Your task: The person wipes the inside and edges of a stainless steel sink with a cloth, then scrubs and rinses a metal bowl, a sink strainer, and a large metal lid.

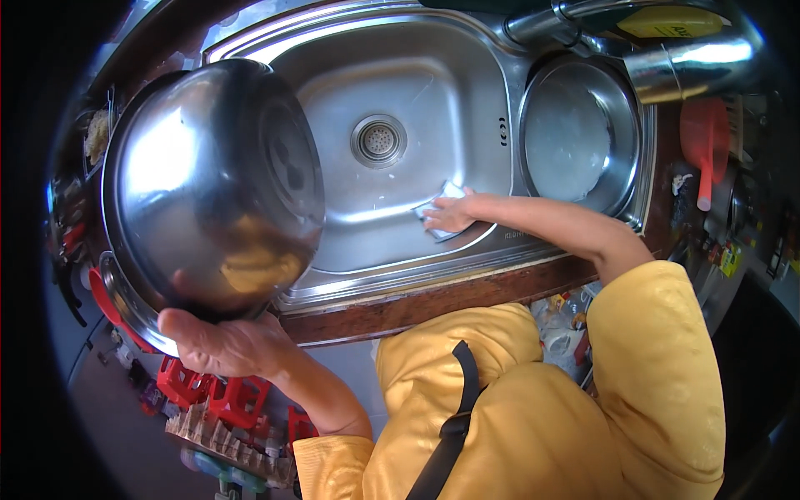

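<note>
At the left side of the sink, a large stainless steel bowl (206,187) is tipped on its side, its round base facing right. My left hand (228,347) holds it at the near lower edge; the thumb shows, while the other fingers are mostly hidden. Inside the stainless steel sink (425,94), my right hand (451,214) presses a pale cloth or scouring pad (451,189) flat against the near right wall. The fingers are spread over it. A round drain strainer (379,141) sits in the sink floor, with small white specks nearby.
Right of the sink stands a metal basin (565,144) of cloudy water, under a chrome faucet (687,65). A yellow bottle (669,24) lies behind the faucet. Farther right is a pink dipper (705,134). Red plastic stools (237,400) stand on the floor at lower left.
</note>
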The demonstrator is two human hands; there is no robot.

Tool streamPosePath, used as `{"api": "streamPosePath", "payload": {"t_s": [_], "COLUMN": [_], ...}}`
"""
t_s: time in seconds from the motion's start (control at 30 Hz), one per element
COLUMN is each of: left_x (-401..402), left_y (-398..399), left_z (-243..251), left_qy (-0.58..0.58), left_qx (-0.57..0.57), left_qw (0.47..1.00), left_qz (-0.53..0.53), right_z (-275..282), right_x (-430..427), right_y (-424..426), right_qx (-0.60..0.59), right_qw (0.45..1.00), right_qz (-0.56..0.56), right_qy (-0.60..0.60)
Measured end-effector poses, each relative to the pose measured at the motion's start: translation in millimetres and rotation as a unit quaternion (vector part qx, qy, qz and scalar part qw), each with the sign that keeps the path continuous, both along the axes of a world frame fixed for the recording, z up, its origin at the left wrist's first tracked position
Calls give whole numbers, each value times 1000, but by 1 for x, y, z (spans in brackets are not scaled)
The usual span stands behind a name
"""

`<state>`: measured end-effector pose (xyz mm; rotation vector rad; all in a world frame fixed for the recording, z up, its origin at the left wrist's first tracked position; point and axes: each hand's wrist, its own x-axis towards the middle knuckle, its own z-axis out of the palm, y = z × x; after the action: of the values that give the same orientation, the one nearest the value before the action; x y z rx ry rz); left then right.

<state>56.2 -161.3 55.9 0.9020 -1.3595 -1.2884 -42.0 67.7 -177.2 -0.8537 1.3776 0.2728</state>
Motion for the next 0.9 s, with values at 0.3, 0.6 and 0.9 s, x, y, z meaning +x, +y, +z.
{"api": "streamPosePath", "payload": {"t_s": [0.3, 0.6, 0.9], "left_x": [-6, -11, 14], "left_y": [-10, -19, -14], "left_z": [-8, -18, -23], "left_qy": [-4, 3, 41], "left_qx": [18, 40, 87], "left_qw": [1000, 999, 994], "left_qz": [-13, 0, 54], "right_z": [-9, -23, -88], "right_x": [95, 41, 36], "right_y": [-112, -57, -110], "right_qx": [-299, -145, -637], "right_qw": [933, 965, 768], "right_qz": [-160, -142, 11], "right_qy": [-123, -167, 72]}}
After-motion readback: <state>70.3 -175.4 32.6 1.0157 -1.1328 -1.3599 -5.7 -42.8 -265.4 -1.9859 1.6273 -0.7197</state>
